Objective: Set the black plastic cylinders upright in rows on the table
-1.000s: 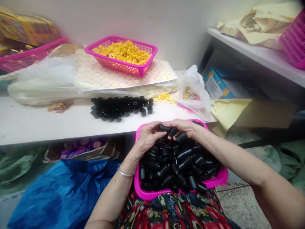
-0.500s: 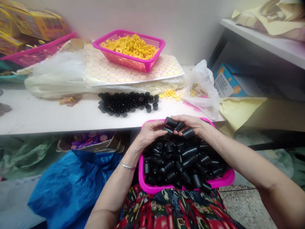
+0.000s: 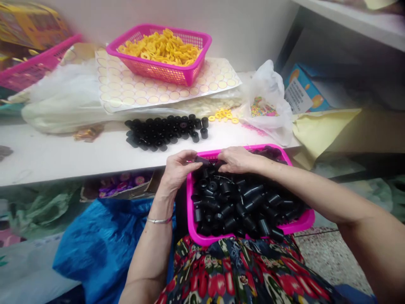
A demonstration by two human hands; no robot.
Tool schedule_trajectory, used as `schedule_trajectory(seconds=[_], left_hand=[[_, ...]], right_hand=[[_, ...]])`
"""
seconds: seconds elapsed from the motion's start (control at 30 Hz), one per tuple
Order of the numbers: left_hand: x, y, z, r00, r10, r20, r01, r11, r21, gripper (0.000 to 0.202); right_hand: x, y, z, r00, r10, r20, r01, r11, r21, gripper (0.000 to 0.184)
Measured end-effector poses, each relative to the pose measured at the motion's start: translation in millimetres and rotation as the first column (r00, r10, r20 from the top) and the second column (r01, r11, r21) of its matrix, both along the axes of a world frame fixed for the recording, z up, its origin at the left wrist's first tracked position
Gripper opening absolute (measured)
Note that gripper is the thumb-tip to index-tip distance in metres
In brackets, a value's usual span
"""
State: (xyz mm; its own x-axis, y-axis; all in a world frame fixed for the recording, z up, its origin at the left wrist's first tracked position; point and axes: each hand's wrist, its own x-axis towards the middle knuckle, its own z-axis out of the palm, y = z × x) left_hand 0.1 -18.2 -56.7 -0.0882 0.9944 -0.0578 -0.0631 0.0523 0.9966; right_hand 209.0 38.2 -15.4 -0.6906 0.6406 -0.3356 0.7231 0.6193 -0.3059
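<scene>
A pink basket (image 3: pixel 207 240) heaped with small black plastic cylinders (image 3: pixel 253 192) rests on my lap, against the shelf edge. Over its far left corner, my left hand (image 3: pixel 179 171) pinches one black cylinder (image 3: pixel 202 161) between thumb and fingers. My right hand (image 3: pixel 236 160) is just right of it, over the basket's far side, its fingers curled down toward the pile; whatever they hold is hidden. On the white shelf (image 3: pixel 63 156) beyond, a cluster of black cylinders (image 3: pixel 158 133) stands mostly upright in close rows.
Several yellow rings (image 3: pixel 224 115) lie right of the cluster, near a clear plastic bag (image 3: pixel 268 101). Behind, a pink basket (image 3: pixel 190 75) of yellow pieces sits on a sheet of printed circles (image 3: pixel 136 97). A blue bag (image 3: pixel 95 249) hangs below left.
My hands have moved apart; the left shifted left with a cylinder. The cylinders seen in my right hand no longer show there, and that hand is turned down over the basket. The view has shifted.
</scene>
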Motion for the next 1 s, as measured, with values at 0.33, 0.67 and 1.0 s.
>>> schedule_trajectory(seconds=[0.33, 0.67, 1.0], left_hand=[[34.1, -18.0, 18.0, 0.988, -0.015, 0.152, 0.025, 0.998, -0.060, 0.034], [-0.1, -55.8, 10.1, 0.451, -0.201, -0.870, 0.499, 0.865, 0.059, 0.044], [1.3, -47.5, -5.6, 0.627, -0.154, -0.764, 0.381, 0.915, 0.129, 0.022]], right_hand=[[-0.3, -28.6, 14.4, 0.822, -0.021, -0.569, -0.134, 0.964, -0.230, 0.043], [9.2, -42.9, 4.4, 0.405, -0.760, -0.507, -0.008, 0.552, -0.834, 0.039], [12.7, -47.3, 9.3, 0.411, -0.737, -0.536, 0.026, 0.597, -0.802, 0.036]])
